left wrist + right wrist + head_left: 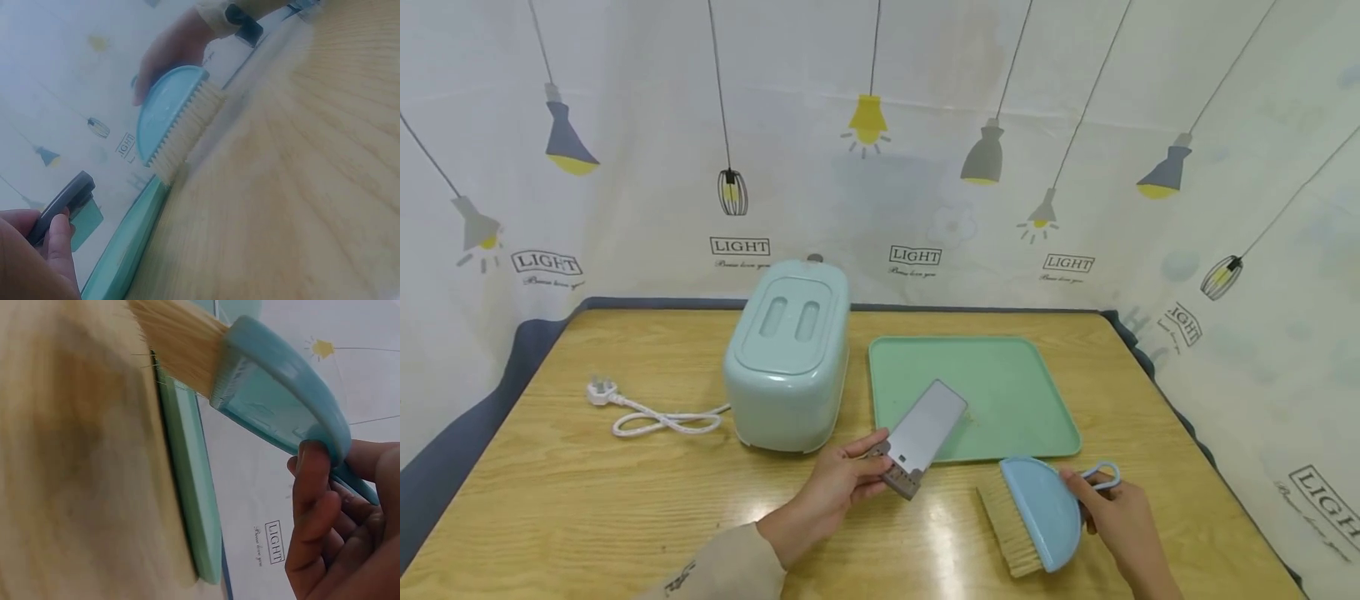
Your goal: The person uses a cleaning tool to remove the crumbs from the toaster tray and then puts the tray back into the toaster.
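In the head view my left hand (831, 492) grips the grey end of a flat silver crumb tray (927, 421), tilted over the front left part of a green tray (1022, 400). My right hand (1126, 521) holds a light blue hand brush (1043, 512) by its looped handle, in front of the green tray. Its pale bristles (190, 131) point down toward the tabletop in the left wrist view. Thumb and fingers pinch the brush near the handle in the right wrist view. The brush and the crumb tray are apart.
A pale mint toaster (790, 358) with a lid over its top stands left of the green tray. Its white cord (666, 421) lies looped on the wooden table (550, 492), plug at the left. A lamp-patterned curtain (910, 192) hangs behind.
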Available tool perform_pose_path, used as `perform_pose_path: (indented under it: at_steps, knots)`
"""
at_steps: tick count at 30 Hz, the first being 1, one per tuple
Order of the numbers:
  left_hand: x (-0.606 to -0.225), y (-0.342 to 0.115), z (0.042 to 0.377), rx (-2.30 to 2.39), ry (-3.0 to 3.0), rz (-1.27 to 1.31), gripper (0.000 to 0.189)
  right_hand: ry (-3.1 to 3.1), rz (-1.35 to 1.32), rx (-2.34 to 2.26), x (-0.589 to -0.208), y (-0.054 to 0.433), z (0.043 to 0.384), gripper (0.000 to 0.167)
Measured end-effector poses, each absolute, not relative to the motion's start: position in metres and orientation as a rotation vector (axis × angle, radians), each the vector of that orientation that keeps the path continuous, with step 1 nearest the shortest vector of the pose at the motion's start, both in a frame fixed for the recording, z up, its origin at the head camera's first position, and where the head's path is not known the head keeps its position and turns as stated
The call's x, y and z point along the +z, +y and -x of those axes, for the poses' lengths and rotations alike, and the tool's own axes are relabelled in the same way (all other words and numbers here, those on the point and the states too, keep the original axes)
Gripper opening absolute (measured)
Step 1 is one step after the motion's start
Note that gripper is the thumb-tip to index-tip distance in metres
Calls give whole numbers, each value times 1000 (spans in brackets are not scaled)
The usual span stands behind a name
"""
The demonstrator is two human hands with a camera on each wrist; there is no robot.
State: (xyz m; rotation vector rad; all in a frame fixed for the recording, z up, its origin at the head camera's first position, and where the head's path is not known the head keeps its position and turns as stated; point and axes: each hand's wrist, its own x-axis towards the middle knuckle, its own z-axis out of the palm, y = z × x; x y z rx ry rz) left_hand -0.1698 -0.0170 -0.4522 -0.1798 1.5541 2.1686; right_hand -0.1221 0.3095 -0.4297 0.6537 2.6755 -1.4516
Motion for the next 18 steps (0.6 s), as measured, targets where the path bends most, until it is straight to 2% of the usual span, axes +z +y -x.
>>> perform_pose_path:
  at_steps: [4,12,18]
  knots:
    - [-452,-15,170,2172,1556,186,51,2655,-689,-1462,-436,312,116,37]
    - [-452,-14,171,2178,1535,187,51,2585,-733,-1444,-446,324,109,60]
    - [-455,-14,171,2183,1523,184,51,2583,-705,-1377,-454,341,107,64]
